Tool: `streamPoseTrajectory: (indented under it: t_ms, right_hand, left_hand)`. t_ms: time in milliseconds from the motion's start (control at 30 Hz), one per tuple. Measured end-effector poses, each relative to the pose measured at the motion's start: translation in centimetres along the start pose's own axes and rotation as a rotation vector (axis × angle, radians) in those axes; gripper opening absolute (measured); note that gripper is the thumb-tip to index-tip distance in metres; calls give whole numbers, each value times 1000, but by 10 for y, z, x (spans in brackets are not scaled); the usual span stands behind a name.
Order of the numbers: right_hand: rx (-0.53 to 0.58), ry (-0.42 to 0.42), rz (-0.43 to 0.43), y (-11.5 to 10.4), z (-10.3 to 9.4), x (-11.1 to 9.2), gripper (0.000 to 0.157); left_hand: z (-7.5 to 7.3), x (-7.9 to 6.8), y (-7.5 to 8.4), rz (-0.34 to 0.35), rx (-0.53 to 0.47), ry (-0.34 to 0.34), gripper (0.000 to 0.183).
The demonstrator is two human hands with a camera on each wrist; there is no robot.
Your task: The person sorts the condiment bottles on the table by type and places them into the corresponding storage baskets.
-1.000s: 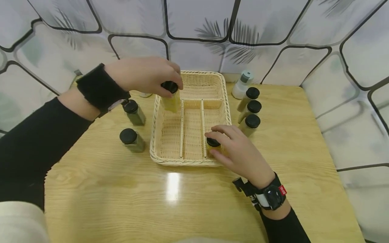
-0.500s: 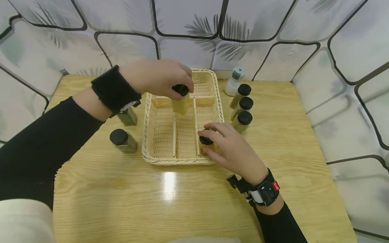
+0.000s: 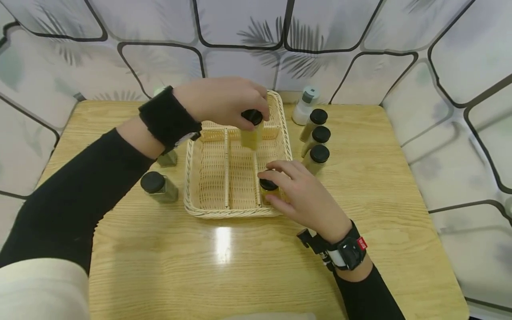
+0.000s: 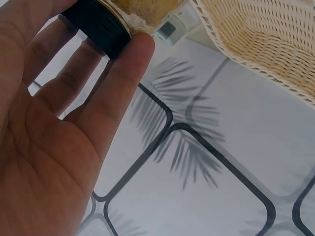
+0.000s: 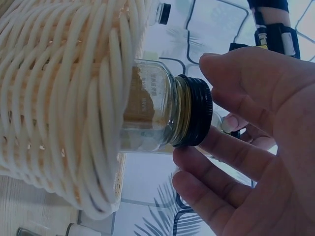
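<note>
My left hand [image 3: 234, 100] grips a glass jar [image 3: 251, 135] of yellow powder by its black lid, holding it above the wicker basket [image 3: 230, 213]. In the head view this jar overlaps the divider between the middle and right compartments. A second glass jar [image 5: 147, 105] with a black lid and yellowish-brown powder stands in the front of the right compartment. Around that lid curl the thumb and fingers of my right hand [image 3: 306, 195]. The right wrist view shows fingertips against the lid, with the jar's upper part rising over the basket rim.
Right of the basket, several black-lidded jars [image 3: 316, 155] stand in a row, with a white bottle [image 3: 304, 106] with a grey cap behind them. On the left are two jars of green contents, one nearer [image 3: 160, 186] and one partly behind my left forearm. A patterned wall borders the wooden table [image 3: 180, 266].
My left hand has carried its jar rightward, from over the left compartment to near the right one. The right hand stays at its jar; the head view has shifted slightly.
</note>
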State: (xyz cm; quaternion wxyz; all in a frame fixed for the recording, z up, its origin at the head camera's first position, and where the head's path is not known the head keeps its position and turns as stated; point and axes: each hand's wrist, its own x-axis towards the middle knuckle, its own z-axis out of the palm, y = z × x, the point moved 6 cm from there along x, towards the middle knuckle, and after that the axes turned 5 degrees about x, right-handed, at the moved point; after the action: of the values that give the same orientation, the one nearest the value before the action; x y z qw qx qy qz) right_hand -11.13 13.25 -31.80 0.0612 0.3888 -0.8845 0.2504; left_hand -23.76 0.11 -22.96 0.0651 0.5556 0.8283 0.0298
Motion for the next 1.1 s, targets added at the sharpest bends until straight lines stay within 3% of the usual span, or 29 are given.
streamPoseTrajectory:
  t_ms: [300,533,1100]
  right_hand:
    - [-9,18,-10,2,-6,1,42]
    - [1,34,-11,1,-9,2,42]
    - [-34,105,18,10,-28,-9,42]
  left_hand:
    - [8,23,4,74,-14,10,24]
    - [18,32,2,56,-31,-31,28]
    - [43,57,3,107,-33,-48,23]
